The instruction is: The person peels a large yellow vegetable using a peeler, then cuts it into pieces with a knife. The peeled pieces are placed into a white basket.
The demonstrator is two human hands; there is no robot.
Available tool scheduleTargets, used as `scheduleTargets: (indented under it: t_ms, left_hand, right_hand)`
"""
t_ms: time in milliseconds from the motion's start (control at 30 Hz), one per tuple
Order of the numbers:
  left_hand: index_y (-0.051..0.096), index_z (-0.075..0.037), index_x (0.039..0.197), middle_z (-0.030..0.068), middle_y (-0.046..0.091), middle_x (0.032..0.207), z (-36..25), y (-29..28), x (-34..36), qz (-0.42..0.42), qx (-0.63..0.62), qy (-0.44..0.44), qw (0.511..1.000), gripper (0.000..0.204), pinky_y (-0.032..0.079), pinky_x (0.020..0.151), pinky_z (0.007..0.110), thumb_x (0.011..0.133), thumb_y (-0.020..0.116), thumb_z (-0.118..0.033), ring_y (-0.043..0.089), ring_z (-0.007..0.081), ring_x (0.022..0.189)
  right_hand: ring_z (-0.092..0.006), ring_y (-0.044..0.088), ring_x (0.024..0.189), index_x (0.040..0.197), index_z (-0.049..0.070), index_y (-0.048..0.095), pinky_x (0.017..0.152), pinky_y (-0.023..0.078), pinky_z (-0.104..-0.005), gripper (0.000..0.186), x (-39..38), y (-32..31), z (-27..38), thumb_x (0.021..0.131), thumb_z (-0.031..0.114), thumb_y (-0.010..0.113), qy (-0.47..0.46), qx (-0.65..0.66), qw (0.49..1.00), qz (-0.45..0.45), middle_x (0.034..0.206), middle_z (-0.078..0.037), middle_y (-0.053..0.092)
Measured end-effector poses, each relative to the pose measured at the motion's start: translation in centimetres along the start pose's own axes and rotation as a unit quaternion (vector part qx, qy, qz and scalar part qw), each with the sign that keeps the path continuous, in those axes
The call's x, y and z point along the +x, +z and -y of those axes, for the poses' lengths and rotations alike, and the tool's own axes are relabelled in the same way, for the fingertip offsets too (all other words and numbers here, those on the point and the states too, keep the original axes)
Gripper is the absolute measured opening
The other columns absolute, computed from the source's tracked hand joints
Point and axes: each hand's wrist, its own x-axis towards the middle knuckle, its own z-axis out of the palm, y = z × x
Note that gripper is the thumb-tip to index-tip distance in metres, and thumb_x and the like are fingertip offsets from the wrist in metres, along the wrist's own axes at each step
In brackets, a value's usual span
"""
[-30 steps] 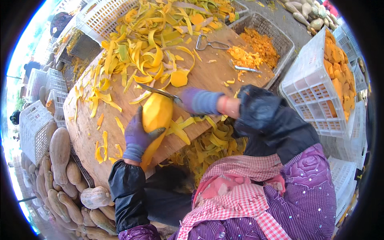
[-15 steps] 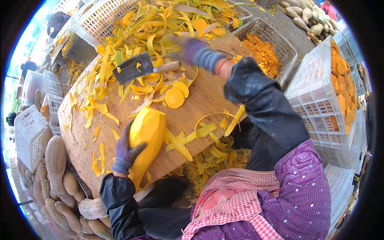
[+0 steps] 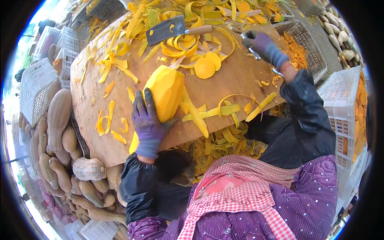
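A peeled yellow-orange squash (image 3: 165, 91) lies on the round wooden board, its cut end facing away from me. My left hand (image 3: 149, 116), in a purple glove with dark fingertips, grips its near left part. Over the board's right side, my gloved right hand (image 3: 261, 45) is closed around a silver metal tool (image 3: 253, 53); the fingers hide most of it, so its kind is unclear. A cleaver (image 3: 166, 30) with a wooden handle lies flat beyond the squash. Two round squash slices (image 3: 205, 67) rest beside strips of peel on the board.
Peel (image 3: 138, 24) is heaped at the board's far side. Unpeeled squashes (image 3: 59, 110) are piled at left beside white crates (image 3: 37, 86). A crate of orange shreds (image 3: 320, 60) stands at far right, with a stacked crate of orange pieces (image 3: 340, 96) nearer.
My right hand has moved right and nearer, away from the peel heap, and now holds the metal tool. The squash has shifted on the board, with my left hand higher on it. The view has turned.
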Motion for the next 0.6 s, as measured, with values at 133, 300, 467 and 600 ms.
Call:
scheduleTargets:
  t_ms: [133,300,467,600]
  left_hand:
    - [0.033,-0.007,0.153,0.0284,0.044,0.145,-0.1,1.2,-0.4,-0.007,0.029,-0.006,1.0,0.115,0.042,0.103,0.054,0.063,0.085,-0.055,0.049,0.047,0.126]
    - [0.031,-0.009,0.154,0.0285,0.044,0.145,0.6,0.9,0.4,0.015,0.017,-0.02,1.0,0.118,0.045,0.102,0.053,0.061,0.086,-0.057,0.05,0.0461,0.126]
    - [0.028,-0.012,0.156,0.0277,0.043,0.146,2.2,1.1,1.6,0.048,-0.05,-0.079,0.994,0.12,0.05,0.098,0.051,0.061,0.087,-0.056,0.053,0.0454,0.123]
    - [0.029,-0.014,0.156,0.0267,0.044,0.146,2.3,1.3,1.7,0.065,-0.016,-0.04,0.997,0.121,0.051,0.097,0.051,0.059,0.088,-0.055,0.054,0.0451,0.122]
  right_hand:
    - [-0.0327,0.068,0.074,0.126,0.011,0.058,0.063,0.054,-0.0441,0.043,-4.6,6.7,5.7,0.099,0.043,0.052,-0.194,-0.014,0.98,0.03,0.097,-0.018,0.07]
    - [-0.0413,0.067,0.095,0.138,0.013,0.05,0.082,0.053,-0.0492,0.046,-6.9,12.8,12.8,0.101,0.039,0.048,-0.302,-0.156,0.94,0.038,0.106,-0.022,0.07]
    - [-0.0377,0.069,0.093,0.145,0.019,0.041,0.079,0.054,-0.0493,0.047,-14.1,11.9,7.0,0.101,0.034,0.049,-0.288,-0.213,0.928,0.098,0.105,-0.019,0.071]
    - [-0.0402,0.067,0.095,0.146,0.014,0.045,0.079,0.054,-0.0498,0.049,-12.8,10.8,7.2,0.101,0.032,0.052,-0.223,-0.092,0.971,0.002,0.109,-0.019,0.069]
